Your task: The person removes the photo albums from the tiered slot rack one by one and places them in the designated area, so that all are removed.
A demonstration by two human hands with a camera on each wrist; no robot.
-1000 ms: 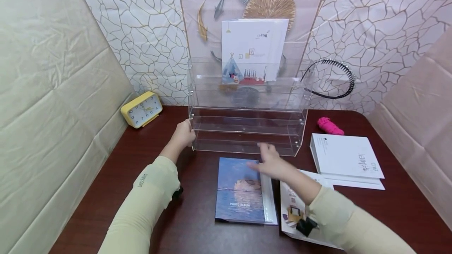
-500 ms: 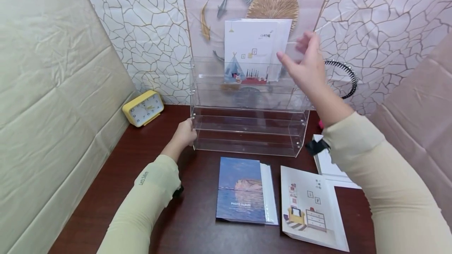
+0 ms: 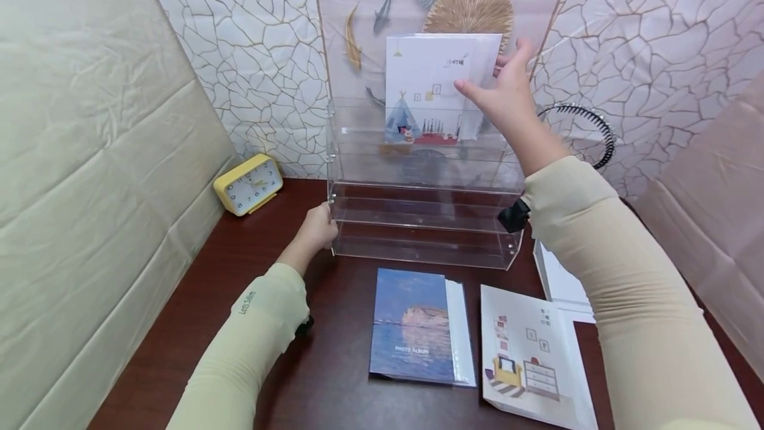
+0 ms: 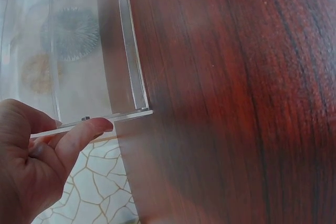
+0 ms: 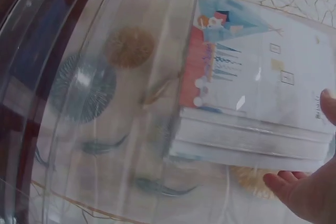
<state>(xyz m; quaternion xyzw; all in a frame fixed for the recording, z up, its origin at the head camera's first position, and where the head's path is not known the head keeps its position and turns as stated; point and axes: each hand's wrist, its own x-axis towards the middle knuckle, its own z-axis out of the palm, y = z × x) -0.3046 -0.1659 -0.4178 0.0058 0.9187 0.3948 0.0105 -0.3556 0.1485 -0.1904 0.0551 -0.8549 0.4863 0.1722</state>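
A clear acrylic display rack [image 3: 424,244] stands on the dark wooden table. At its left side panel my left hand [image 3: 318,227] grips the edge, thumb on one face and fingers on the other, as the left wrist view shows. On the top tier leans a white photo album [image 3: 438,62] with a blue tent printed on its cover. My right hand [image 3: 509,95] spans the album's right side, thumb over the front cover and fingers beyond the edge. In the right wrist view a gap shows between those straight fingers [image 5: 281,184] and the album's page edges.
A blue album marked PHOTO ALBUM [image 3: 412,330] and a white album with a yellow armchair [image 3: 525,357] lie before the rack. Another white album [image 3: 564,284] is partly behind my right sleeve. A yellow clock [image 3: 247,184] stands left; a black headband [image 3: 599,128] shows behind right.
My right hand has risen from over the blue album to the top tier, then moved left to the tent album's right edge. My left hand keeps its grip on the rack.
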